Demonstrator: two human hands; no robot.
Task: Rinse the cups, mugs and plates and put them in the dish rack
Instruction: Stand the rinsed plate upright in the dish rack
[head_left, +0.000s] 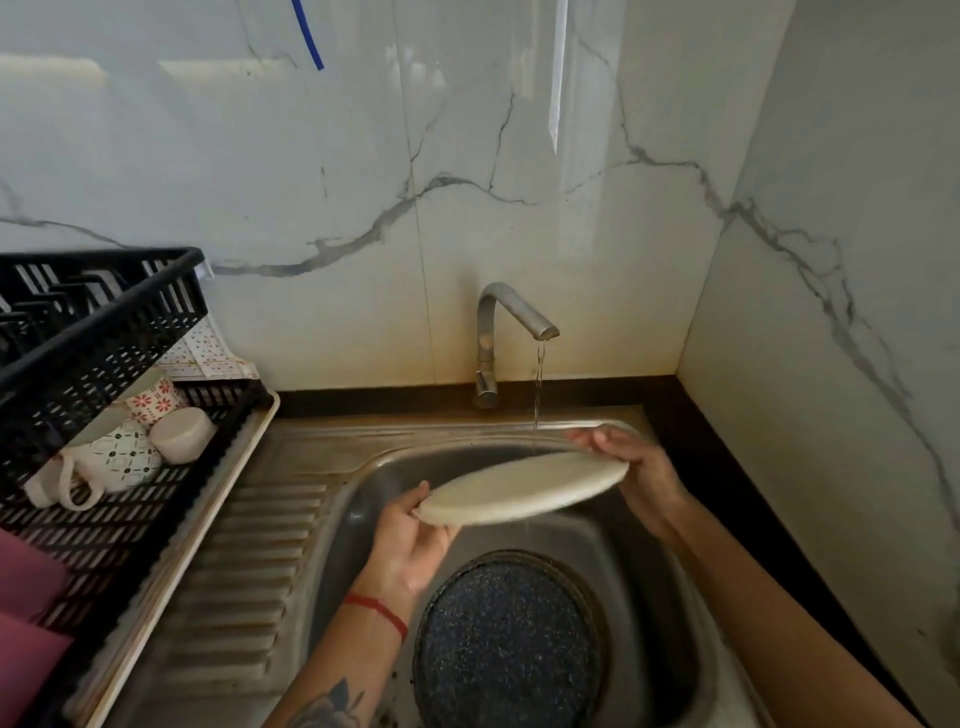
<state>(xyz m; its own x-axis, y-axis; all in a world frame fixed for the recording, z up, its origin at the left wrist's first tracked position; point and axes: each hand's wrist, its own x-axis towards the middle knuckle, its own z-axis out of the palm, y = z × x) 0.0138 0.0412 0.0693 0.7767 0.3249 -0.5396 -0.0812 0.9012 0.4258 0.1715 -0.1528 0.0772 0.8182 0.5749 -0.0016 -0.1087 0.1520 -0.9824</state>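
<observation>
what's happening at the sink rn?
A person holds a white plate by its rim in both hands, left hand and right hand, tilted under the running tap. A dark speckled plate lies in the sink. Three cups already sit in the black dish rack.

Both hands, left hand (410, 545) and right hand (641, 475), hold a white plate (522, 488) under the tap (511, 325) water, over the sink (358, 499)
</observation>
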